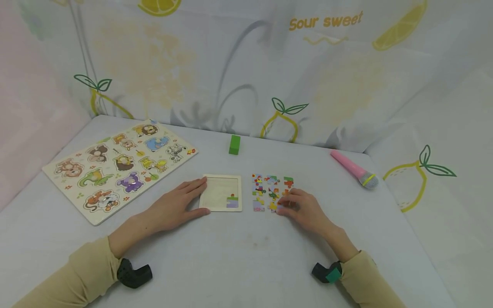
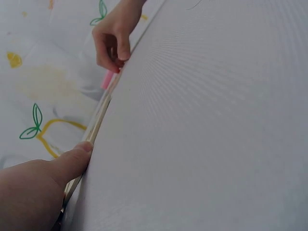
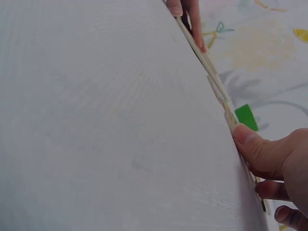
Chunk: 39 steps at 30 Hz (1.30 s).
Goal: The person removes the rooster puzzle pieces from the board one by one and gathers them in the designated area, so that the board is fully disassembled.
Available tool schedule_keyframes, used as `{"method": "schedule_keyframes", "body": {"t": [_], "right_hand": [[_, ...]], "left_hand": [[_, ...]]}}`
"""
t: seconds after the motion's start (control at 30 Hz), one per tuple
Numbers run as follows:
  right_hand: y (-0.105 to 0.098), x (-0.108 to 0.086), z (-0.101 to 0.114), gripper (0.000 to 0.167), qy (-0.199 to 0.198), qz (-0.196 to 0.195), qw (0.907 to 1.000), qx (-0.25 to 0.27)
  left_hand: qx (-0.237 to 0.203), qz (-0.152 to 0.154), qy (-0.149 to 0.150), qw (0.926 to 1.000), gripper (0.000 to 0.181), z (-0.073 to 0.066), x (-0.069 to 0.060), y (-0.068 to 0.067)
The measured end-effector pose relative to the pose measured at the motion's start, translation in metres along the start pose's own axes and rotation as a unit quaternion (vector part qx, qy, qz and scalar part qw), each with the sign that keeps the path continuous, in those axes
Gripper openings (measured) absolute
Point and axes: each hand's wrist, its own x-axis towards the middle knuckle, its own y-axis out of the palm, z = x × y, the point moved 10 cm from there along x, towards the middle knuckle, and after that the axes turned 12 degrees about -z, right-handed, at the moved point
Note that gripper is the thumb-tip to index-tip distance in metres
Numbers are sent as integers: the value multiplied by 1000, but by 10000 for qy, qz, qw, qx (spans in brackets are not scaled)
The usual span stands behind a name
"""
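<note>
My left hand [image 1: 169,207] rests at the left side of a small square wooden puzzle frame [image 1: 240,192], its thumb at the near corner and its fingers on the far corner. One jigsaw piece [image 1: 232,202] in purple and green lies in the frame's near right corner. Right of the frame, colourful jigsaw pieces [image 1: 258,190] lie in columns. Over the near end of the right columns, my right hand [image 1: 306,209] pinches a jigsaw piece with curled fingers and thumb; the hand largely hides it. In the right wrist view, the thumb [image 3: 250,144] is down at the pieces.
A big animal peg puzzle board [image 1: 111,171] lies at the left. Behind the frame stands a green block [image 1: 234,145]. Back right is a pink toy microphone [image 1: 352,168]. A lemon-print curtain [image 1: 215,64] rises behind the white table [image 1: 231,265].
</note>
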Motion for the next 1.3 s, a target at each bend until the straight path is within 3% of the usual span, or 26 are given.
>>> {"method": "schedule_keyframes", "body": {"t": [0.67, 0.93, 1.1, 1.3], "right_hand": [[-1, -1, 1, 19, -194, -108, 9996, 174], [-20, 5, 21, 24, -336, -771, 9938, 731], [-2, 17, 43, 28, -70, -218, 9949, 981], [34, 34, 67, 34, 70, 465, 9964, 699]], "left_hand": [[32, -3, -2, 10000, 77, 1, 0, 1], [52, 42, 16, 10000, 81, 1, 2, 4], [62, 63, -46, 10000, 81, 2, 2, 2], [-25, 92, -50, 9999, 80, 2, 1, 3]]}}
